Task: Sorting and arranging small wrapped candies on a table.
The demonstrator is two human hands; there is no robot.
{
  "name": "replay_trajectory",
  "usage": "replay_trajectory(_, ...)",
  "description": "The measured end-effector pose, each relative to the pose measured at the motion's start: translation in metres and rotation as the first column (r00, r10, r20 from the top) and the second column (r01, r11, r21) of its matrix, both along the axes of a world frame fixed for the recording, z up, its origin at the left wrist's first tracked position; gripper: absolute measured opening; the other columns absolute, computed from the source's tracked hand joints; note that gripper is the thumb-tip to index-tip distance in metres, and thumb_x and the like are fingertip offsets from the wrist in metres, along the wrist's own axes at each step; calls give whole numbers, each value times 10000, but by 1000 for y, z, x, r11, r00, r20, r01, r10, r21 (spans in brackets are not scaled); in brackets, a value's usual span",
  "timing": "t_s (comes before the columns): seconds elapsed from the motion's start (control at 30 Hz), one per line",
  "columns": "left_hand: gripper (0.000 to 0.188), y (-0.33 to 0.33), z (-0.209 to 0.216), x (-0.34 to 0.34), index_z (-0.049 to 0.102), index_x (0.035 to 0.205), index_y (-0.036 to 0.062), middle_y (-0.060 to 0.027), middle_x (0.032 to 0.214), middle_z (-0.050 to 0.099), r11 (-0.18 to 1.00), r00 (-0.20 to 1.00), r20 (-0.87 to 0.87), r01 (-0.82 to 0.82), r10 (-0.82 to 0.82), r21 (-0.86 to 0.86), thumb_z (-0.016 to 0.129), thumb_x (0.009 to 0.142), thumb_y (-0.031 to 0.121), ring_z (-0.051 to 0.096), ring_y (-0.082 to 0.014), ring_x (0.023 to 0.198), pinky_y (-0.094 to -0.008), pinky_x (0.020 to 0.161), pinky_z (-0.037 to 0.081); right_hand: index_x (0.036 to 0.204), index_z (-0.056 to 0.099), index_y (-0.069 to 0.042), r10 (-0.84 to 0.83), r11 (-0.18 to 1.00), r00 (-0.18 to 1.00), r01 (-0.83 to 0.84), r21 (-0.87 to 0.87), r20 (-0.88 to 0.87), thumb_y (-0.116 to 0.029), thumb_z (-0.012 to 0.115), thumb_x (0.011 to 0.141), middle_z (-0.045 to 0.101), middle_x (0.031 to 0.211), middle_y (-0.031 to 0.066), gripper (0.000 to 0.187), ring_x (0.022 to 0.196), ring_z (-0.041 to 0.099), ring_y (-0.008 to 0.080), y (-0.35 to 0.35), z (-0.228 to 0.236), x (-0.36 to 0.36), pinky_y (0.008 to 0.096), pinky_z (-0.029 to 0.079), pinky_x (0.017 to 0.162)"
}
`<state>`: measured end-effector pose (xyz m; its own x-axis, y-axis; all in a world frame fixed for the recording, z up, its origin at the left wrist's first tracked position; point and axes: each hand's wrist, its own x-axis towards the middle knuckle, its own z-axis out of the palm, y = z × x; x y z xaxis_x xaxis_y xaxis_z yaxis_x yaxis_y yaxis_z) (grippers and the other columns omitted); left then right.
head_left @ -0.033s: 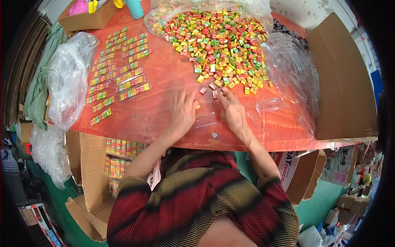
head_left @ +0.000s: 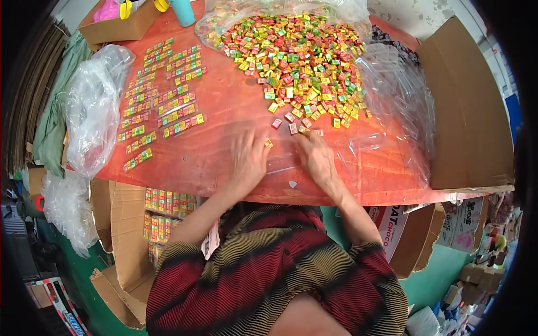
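A large heap of small red, yellow and green boxes spreads over the far middle of the red tabletop. At the near side of the heap, my left hand has its fingers bent, with a small yellow box at the thumb side. My right hand is curled just below the loose boxes, its fingertips against another small yellow box. Close by lie a few red boxes. Clear plastic sleeves lie between my hands. Rows of boxes in clear sleeves are on the left.
Clear plastic bags lie at the left edge and right of the heap. A tall cardboard box stands on the right. At the far left are a carton and a turquoise bottle. Below, an open carton holds packed rows.
My right hand has drawn back slightly toward me from the loose boxes, and a yellow box now shows at its fingertips. My left hand has barely shifted.
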<state>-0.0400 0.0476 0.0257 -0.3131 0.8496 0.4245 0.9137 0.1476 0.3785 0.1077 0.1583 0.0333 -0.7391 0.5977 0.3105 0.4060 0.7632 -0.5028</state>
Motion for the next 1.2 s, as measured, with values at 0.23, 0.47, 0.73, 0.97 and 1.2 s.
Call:
replay_trajectory(0.23,278,5,0,-2,540,953,24,-135,861,497,1000,986,165,-10,9,6,642,720,137,498,-322,832,-398,709,403,915,570,-52,-114,992,993,116,-50,40,-96,587,751,555,925,130,170,809,572,318,-6,2,-40,390,488,632)
replay_trajectory(0.47,163,22,-9,-20,579,858,16,-127,817,492,990,962,244,134,-121,-40,625,723,95,526,-313,756,-387,659,431,853,550,-52,-33,994,998,27,111,54,-76,531,766,525,841,109,92,767,558,307,-1,-25,-60,391,476,590)
replay_trajectory(0.73,396,34,0,-24,501,1087,28,-164,983,477,951,897,351,305,-268,-55,639,745,172,510,-342,903,-400,768,426,1033,558,-76,-70,996,997,68,52,44,-10,498,734,553,926,119,312,784,585,290,18,4,-3,385,494,610)
replay_trajectory(0.97,338,46,0,-10,520,1062,22,-159,966,484,930,889,390,325,-240,-169,620,767,153,523,-328,871,-383,747,435,992,549,-63,-120,981,968,81,178,222,-37,489,746,557,832,145,255,757,597,313,25,-4,-8,383,499,579)
replay_trajectory(1.2,255,52,-11,-17,546,1015,16,-149,915,509,974,951,266,195,-158,-117,586,777,97,538,-318,818,-386,709,442,965,532,-56,-136,989,963,118,88,232,-107,563,766,566,846,186,207,683,588,355,33,-7,-26,425,479,564)
